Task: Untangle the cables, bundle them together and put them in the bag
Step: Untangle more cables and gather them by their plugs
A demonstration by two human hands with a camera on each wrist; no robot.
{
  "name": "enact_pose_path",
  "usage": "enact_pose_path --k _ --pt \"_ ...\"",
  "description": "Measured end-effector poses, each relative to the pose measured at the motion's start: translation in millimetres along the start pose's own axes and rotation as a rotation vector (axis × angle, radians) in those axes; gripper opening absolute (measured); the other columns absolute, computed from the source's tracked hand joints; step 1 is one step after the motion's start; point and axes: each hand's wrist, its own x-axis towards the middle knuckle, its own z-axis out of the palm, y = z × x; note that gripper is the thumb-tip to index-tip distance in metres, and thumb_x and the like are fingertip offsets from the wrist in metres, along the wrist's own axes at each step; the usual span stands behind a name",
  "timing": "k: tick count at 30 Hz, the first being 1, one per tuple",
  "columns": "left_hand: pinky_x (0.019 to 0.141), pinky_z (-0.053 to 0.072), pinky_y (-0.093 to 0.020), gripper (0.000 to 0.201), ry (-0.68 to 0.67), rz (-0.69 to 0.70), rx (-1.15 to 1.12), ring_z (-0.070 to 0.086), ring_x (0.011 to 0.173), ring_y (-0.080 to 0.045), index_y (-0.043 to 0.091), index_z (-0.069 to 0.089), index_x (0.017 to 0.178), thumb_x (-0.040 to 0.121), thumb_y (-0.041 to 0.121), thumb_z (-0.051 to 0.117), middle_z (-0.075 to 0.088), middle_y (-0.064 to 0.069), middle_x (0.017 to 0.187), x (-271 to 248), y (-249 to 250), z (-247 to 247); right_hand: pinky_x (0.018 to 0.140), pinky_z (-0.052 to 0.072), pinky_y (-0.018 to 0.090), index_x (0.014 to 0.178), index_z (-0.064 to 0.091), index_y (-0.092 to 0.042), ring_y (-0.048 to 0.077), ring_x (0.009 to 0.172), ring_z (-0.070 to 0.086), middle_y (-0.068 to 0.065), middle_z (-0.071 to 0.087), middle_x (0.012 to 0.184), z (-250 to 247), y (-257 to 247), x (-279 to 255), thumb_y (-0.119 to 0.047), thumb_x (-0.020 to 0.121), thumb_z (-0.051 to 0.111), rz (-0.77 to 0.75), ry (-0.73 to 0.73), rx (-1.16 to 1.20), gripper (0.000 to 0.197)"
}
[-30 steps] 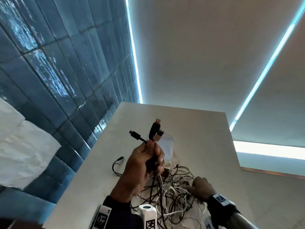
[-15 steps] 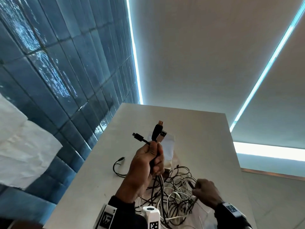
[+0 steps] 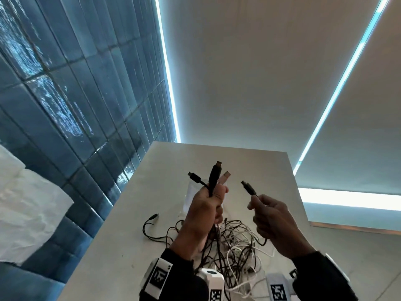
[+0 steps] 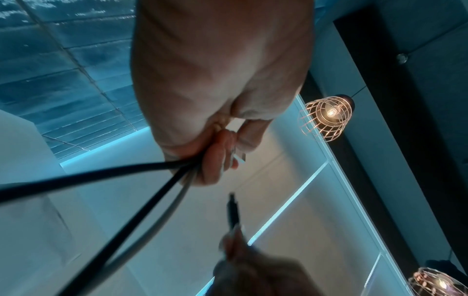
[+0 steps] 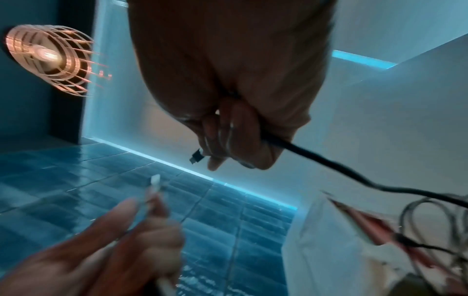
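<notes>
table: pale grey top in front of me
on it: tangled black and white cables, clear bag behind them

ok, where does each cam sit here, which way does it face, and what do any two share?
Head: worn on the head, faces forward over the table and cable tangle; shows both forearms, the left hand and right hand.
Left wrist: looks along the left hand's grip on three cable ends; the right hand shows blurred below.
Right wrist: looks along the right hand's pinch on a black cable end; left hand at lower left.
Shared: both wrist views show the cage lamp.
</notes>
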Motion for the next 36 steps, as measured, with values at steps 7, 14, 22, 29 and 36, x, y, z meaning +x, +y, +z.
enact_pose_path --k 7,14,22,29,36 --pt "0.047 0.029 -0.021 0.031 -0.072 0.091 0.211 0.036 0.057 -0.011 0.019 0.068 0.111 0.089 0.041 0.064 0.042 -0.002 0.069 4 -7 8 0.039 0.022 0.017 0.085 0.058 0.0 0.009 0.042 0.02 0.001 0.029 0.05 39 -20 -23 -0.033 0.099 0.05 -0.192 -0.19 -0.089 0.037" --pt "0.06 0.042 -0.022 0.026 0.049 0.126 0.195 0.047 0.062 -0.007 0.029 0.061 0.096 0.094 0.047 0.043 0.048 0.009 0.067 7 -9 14 0.044 0.02 0.023 0.073 0.063 -0.01 0.014 0.047 0.022 0.001 0.031 0.053 37 -5 -28 -0.032 0.092 0.049 -0.183 -0.349 -0.138 0.032" --pt "0.066 0.042 -0.029 0.052 -0.03 0.155 -0.055 0.036 0.057 -0.013 0.0 0.048 0.114 0.093 0.047 0.038 0.033 0.003 0.059 4 2 5 0.051 0.029 0.018 0.066 0.06 -0.019 0.007 0.053 0.032 -0.004 0.04 0.058 31 14 -5 -0.037 0.093 0.05 -0.347 -0.316 -0.358 0.034" --pt "0.055 0.032 -0.026 0.023 -0.109 0.276 -0.103 0.03 0.053 -0.01 0.01 0.052 0.093 0.094 0.031 0.043 0.037 0.008 0.059 5 13 -10 0.058 0.035 0.022 0.063 0.058 -0.025 0.004 0.056 0.04 -0.008 0.046 0.056 10 52 13 -0.033 0.092 0.049 -0.33 -0.209 -0.578 0.032" --pt "0.05 0.026 -0.024 0.028 -0.057 0.271 -0.131 0.024 0.05 -0.01 0.007 0.052 0.09 0.092 0.035 0.049 0.031 0.006 0.057 0 18 -20 0.055 0.032 0.015 0.06 0.056 -0.02 -0.001 0.053 0.039 -0.014 0.046 0.051 -6 80 16 -0.029 0.092 0.048 -0.28 -0.152 -0.558 0.033"
